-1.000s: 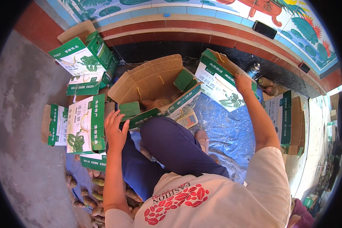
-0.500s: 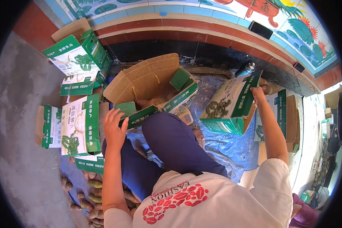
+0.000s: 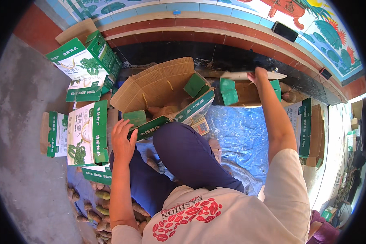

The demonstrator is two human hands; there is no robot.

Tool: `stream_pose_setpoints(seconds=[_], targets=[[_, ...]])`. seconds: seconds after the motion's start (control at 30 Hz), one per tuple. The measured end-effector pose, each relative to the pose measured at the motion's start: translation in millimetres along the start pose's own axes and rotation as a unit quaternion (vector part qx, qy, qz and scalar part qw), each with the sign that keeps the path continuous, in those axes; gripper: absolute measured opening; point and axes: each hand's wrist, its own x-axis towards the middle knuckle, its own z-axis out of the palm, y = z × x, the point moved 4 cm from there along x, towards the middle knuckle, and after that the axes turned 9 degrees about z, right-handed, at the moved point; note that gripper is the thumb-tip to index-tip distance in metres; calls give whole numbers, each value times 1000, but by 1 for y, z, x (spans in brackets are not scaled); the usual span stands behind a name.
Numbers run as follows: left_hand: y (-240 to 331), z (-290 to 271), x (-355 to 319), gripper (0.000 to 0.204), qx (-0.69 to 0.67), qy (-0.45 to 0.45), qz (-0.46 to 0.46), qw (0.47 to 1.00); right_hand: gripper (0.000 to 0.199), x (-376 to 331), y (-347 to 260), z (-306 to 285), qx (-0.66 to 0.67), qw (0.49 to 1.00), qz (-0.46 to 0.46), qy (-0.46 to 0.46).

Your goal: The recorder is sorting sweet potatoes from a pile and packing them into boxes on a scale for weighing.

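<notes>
Against the low wall, my right hand (image 3: 257,76) grips the raised lid edge of an open green-and-white cardboard box (image 3: 248,96). The box now sits upright with its inner brown walls showing, and my forearm hides part of it. In front of me stands a larger open carton (image 3: 152,91), its brown lid leaning back and a yellow cord on it. Some brownish root vegetables (image 3: 162,110) lie inside. My left hand (image 3: 123,138) rests at that carton's near left corner, fingers spread by the green flap (image 3: 135,117), holding nothing.
Green-and-white cartons (image 3: 87,134) are stacked at left, with another open carton (image 3: 83,61) behind. More cartons (image 3: 305,126) stand at right. Loose root vegetables (image 3: 97,215) lie at lower left. A blue plastic sheet (image 3: 238,130) covers the floor; a phone (image 3: 284,31) lies on the ledge.
My right hand has carried its box from the right toward the wall and set it upright, opening facing me. My left hand has stayed by the larger carton.
</notes>
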Motion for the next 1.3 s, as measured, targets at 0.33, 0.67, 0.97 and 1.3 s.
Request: stream_pose_setpoints(seconds=[0.33, 0.67, 0.97, 1.3], targets=[[2, 0, 1, 25, 16, -12, 1, 1000, 30, -27, 15, 34, -463, 743, -475, 85], [3, 3, 1, 26, 16, -13, 4, 1000, 61, -64, 92, -26, -681, 500, -533, 41], [0, 3, -1, 28, 22, -14, -7, 1000, 48, -55, 91, -16, -711, 530, -453, 89], [4, 0, 17, 32, 17, -53, 19, 998, 32, -209, 26, 139, -340, 658, -657, -139]])
